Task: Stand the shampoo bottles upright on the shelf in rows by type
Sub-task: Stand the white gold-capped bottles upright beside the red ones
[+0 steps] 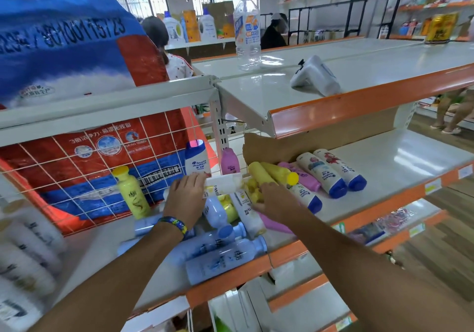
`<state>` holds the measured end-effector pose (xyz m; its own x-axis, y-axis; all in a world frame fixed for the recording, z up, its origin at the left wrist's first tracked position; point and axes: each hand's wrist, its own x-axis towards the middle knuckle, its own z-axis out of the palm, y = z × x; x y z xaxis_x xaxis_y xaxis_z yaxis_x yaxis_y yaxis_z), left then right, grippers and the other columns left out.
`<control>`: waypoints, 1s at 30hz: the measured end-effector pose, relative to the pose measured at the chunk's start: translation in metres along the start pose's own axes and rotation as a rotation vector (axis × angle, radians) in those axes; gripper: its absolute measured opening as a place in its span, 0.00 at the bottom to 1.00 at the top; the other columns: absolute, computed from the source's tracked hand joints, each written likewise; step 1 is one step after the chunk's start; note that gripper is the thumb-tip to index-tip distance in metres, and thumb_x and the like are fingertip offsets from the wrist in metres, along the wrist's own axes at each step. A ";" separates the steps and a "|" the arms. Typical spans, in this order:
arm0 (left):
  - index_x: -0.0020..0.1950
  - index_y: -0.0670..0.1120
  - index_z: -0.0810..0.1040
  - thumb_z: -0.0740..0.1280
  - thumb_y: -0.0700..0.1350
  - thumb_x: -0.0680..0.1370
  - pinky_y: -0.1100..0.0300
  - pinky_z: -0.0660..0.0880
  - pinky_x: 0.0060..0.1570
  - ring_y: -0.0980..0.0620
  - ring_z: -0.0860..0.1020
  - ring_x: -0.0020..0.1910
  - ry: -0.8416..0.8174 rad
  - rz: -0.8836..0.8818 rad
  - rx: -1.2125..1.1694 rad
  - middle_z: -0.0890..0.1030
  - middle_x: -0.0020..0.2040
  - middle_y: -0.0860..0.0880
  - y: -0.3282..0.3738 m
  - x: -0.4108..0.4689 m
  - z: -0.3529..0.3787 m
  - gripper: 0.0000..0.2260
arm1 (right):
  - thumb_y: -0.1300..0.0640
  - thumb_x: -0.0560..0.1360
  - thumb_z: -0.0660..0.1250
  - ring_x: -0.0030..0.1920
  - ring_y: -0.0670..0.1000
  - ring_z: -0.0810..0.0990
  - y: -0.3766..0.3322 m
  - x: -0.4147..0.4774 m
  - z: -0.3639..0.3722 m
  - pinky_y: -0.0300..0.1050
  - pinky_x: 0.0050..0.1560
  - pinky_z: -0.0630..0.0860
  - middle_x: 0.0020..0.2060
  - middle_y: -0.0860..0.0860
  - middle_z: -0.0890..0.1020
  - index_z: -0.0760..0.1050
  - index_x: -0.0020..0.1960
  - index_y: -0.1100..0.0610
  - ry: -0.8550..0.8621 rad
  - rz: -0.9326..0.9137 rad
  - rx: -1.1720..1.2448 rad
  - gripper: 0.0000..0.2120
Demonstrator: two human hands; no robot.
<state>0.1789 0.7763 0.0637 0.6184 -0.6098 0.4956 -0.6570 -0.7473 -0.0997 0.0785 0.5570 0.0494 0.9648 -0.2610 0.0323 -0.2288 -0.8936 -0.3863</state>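
Yellow bottle (upright) by wire grid — toppled bottles crowd the shelf.

Mixed shampoo bottles lying heaped on white shelf, yellow bottle, white bottle, pink bottle upright

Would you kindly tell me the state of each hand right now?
Left hand: grips the lying white Pantene bottle.
Right hand: fingers curled among yellow bottles; grip cannot be told.
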 end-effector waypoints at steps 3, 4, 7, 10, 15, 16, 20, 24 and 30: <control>0.59 0.42 0.76 0.76 0.40 0.64 0.47 0.75 0.47 0.41 0.78 0.48 -0.056 -0.072 -0.060 0.80 0.48 0.43 -0.002 -0.009 -0.003 0.25 | 0.42 0.75 0.66 0.47 0.55 0.77 -0.007 0.000 0.019 0.46 0.44 0.72 0.42 0.52 0.76 0.71 0.46 0.57 -0.098 0.036 0.039 0.17; 0.58 0.41 0.76 0.77 0.41 0.64 0.47 0.75 0.47 0.40 0.78 0.47 -0.069 -0.089 -0.074 0.80 0.47 0.42 -0.002 -0.012 -0.003 0.24 | 0.42 0.75 0.66 0.43 0.54 0.77 -0.010 0.000 0.023 0.45 0.41 0.71 0.38 0.50 0.76 0.71 0.42 0.56 -0.114 0.040 0.053 0.17; 0.59 0.42 0.74 0.74 0.43 0.68 0.48 0.74 0.47 0.39 0.77 0.48 -0.090 -0.162 -0.171 0.79 0.49 0.42 -0.003 -0.019 -0.006 0.21 | 0.42 0.74 0.66 0.40 0.53 0.79 -0.017 0.004 0.035 0.45 0.40 0.74 0.38 0.52 0.79 0.75 0.44 0.57 -0.142 0.046 0.056 0.17; 0.60 0.44 0.71 0.72 0.45 0.71 0.50 0.72 0.46 0.41 0.76 0.51 -0.089 -0.260 -0.292 0.78 0.52 0.43 -0.001 -0.025 -0.010 0.20 | 0.42 0.74 0.67 0.43 0.54 0.79 -0.021 0.008 0.043 0.46 0.43 0.77 0.41 0.52 0.80 0.75 0.46 0.56 -0.128 0.041 -0.042 0.16; 0.54 0.44 0.68 0.71 0.46 0.72 0.55 0.69 0.36 0.41 0.76 0.46 -0.102 -0.410 -0.427 0.77 0.47 0.43 -0.002 -0.039 -0.005 0.16 | 0.42 0.70 0.69 0.39 0.50 0.76 -0.018 0.010 0.047 0.41 0.38 0.71 0.39 0.47 0.77 0.77 0.51 0.53 -0.110 0.144 0.059 0.17; 0.54 0.44 0.67 0.71 0.46 0.72 0.56 0.69 0.36 0.41 0.76 0.46 -0.104 -0.424 -0.429 0.77 0.47 0.43 -0.003 -0.042 -0.004 0.16 | 0.43 0.70 0.69 0.39 0.51 0.78 -0.018 0.009 0.047 0.41 0.38 0.72 0.39 0.47 0.78 0.78 0.52 0.53 -0.105 0.157 0.076 0.17; 0.59 0.42 0.67 0.71 0.42 0.72 0.58 0.67 0.37 0.41 0.76 0.48 -0.117 -0.471 -0.454 0.71 0.46 0.47 -0.005 -0.050 -0.001 0.19 | 0.47 0.71 0.71 0.45 0.56 0.81 -0.020 0.005 0.044 0.44 0.38 0.71 0.46 0.52 0.80 0.67 0.56 0.57 -0.005 0.179 0.124 0.21; 0.60 0.42 0.67 0.71 0.41 0.72 0.59 0.66 0.38 0.43 0.76 0.48 -0.114 -0.526 -0.504 0.72 0.49 0.45 -0.008 -0.056 0.003 0.20 | 0.47 0.73 0.69 0.35 0.52 0.75 -0.023 0.006 0.033 0.44 0.32 0.69 0.43 0.51 0.78 0.62 0.53 0.53 0.010 0.141 0.181 0.19; 0.56 0.45 0.65 0.71 0.45 0.72 0.60 0.66 0.33 0.46 0.76 0.44 -0.097 -0.615 -0.537 0.75 0.48 0.45 -0.014 -0.065 0.003 0.19 | 0.50 0.72 0.70 0.43 0.54 0.80 -0.045 0.020 0.006 0.51 0.43 0.78 0.46 0.52 0.80 0.68 0.57 0.55 0.020 0.005 0.274 0.20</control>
<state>0.1490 0.8251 0.0307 0.9534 -0.1713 0.2482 -0.2906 -0.7422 0.6038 0.1088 0.5942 0.0623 0.9605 -0.2744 0.0467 -0.1872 -0.7608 -0.6214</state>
